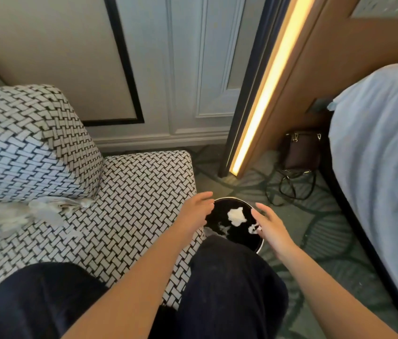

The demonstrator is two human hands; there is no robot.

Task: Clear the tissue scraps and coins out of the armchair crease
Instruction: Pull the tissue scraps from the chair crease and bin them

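A round black bin (258, 245) stands on the carpet beside the armchair seat (129, 192), which is covered in black-and-white woven fabric. White tissue scraps (236, 216) lie inside the bin. My left hand (196, 211) hovers over the bin's left rim with fingers relaxed and nothing in it. My right hand (270, 225) hovers over the right rim, fingers spread and holding nothing. More crumpled tissue (46, 210) lies along the crease between seat and backrest (26, 148). No coins show.
A bed with pale sheets (384, 167) fills the right side. A dark handbag (302, 150) with a looped strap sits on the patterned carpet by a lit wooden panel (266, 89). My dark-trousered knees (229, 285) are at the bottom, one on the seat.
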